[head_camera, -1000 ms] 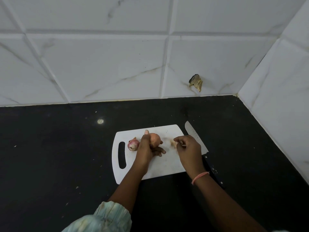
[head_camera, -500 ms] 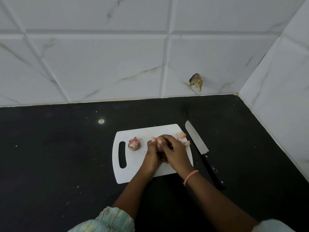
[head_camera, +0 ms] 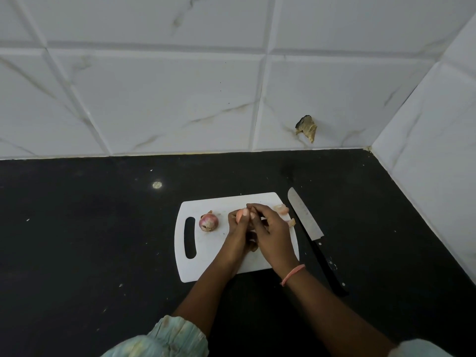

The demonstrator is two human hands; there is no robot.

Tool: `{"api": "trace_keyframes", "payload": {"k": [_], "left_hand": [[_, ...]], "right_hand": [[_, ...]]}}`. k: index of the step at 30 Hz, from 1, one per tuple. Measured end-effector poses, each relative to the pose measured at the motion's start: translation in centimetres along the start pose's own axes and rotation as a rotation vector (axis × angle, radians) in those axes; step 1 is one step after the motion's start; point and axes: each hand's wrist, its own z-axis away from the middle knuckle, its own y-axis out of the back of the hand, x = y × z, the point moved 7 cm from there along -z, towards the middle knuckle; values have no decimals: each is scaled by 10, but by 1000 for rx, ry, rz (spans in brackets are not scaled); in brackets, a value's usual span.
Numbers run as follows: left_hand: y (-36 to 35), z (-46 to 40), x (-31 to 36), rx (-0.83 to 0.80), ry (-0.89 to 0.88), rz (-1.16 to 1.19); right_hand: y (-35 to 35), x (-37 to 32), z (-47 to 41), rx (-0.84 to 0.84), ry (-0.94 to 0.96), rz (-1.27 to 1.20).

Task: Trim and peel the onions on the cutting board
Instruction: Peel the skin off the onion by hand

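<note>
A white cutting board (head_camera: pixel 206 264) with a handle slot lies on the black counter. A small reddish onion (head_camera: pixel 208 222), still in its skin, sits near the slot. My left hand (head_camera: pixel 238 235) grips a second, pale orange onion (head_camera: pixel 239 215) above the board's middle. My right hand (head_camera: pixel 270 231) meets it, fingertips pinching at the onion's top. The hands hide most of that onion. Bits of peel (head_camera: pixel 282 209) lie on the board's far right corner, and another scrap (head_camera: pixel 291 222) at its right edge.
A knife (head_camera: pixel 306 222) with a black handle lies on the counter just right of the board, blade pointing away from me. The tiled wall runs along the back and right. A chipped hole (head_camera: pixel 306 127) marks the back wall.
My right hand has left the peel at the board's right side and come back onto the onion in my left hand. Both hands now work close together.
</note>
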Motion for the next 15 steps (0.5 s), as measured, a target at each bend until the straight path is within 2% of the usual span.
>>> {"api": "trace_keyframes", "payload": {"k": [3,7,15], "left_hand": [[4,2,-2,-7,-41,83],[12,7,-6,65,-57,209],[11,11,1,35,-51,179]], "right_hand": [[7,-3,1,20,36,-36],[20,7,3,109,-26,-92],[27,9,0,94,-28,-86]]}}
